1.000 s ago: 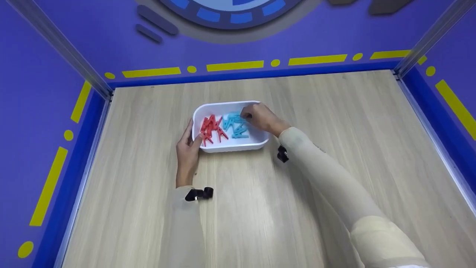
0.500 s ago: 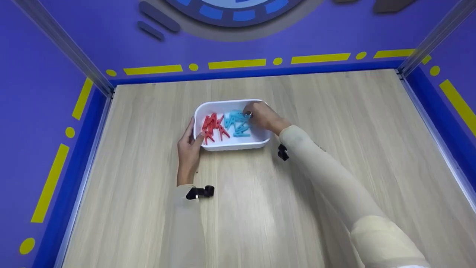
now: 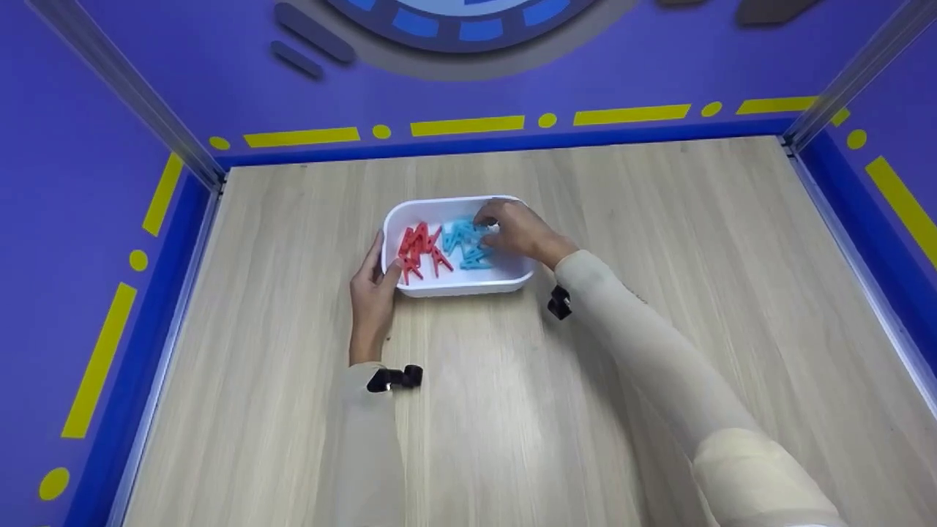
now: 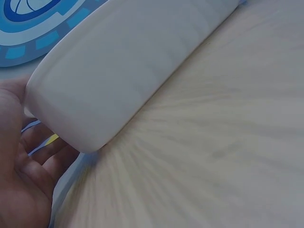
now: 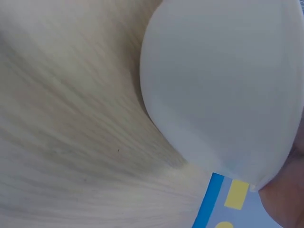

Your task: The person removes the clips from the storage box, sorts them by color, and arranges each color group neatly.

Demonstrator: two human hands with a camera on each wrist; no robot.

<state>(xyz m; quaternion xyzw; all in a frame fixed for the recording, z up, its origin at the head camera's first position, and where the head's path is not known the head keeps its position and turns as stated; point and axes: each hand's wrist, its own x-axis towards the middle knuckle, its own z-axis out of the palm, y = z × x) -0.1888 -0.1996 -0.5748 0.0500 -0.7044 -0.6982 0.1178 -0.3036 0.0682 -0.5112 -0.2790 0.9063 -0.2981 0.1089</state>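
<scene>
A white plastic tub (image 3: pixel 461 288) holds red clothespins (image 3: pixel 417 245) heaped on its left side and light blue clothespins (image 3: pixel 468 245) on its right. My left hand (image 3: pixel 372 296) grips the tub's left end, thumb over the rim and fingers along the outside. In the left wrist view, that hand (image 4: pixel 26 175) is against the tub wall (image 4: pixel 104 76). My right hand (image 3: pixel 523 233) reaches over the right rim, with thumb and forefinger spread apart at the blue clothespins; nothing shows pinched between them. The right wrist view shows mostly the tub's outer wall (image 5: pixel 218 85), with the fingers hidden.
The tub stands on a pale wooden table (image 3: pixel 468 410). Purple panels with yellow marks (image 3: pixel 465 126) enclose the back and both sides. Small black wrist cameras (image 3: pixel 395 378) sit on both sleeves.
My right thumb and forefinger, close together before, have spread apart over the blue clothespins. The left hand keeps its grip on the tub, and the head view has shifted slightly.
</scene>
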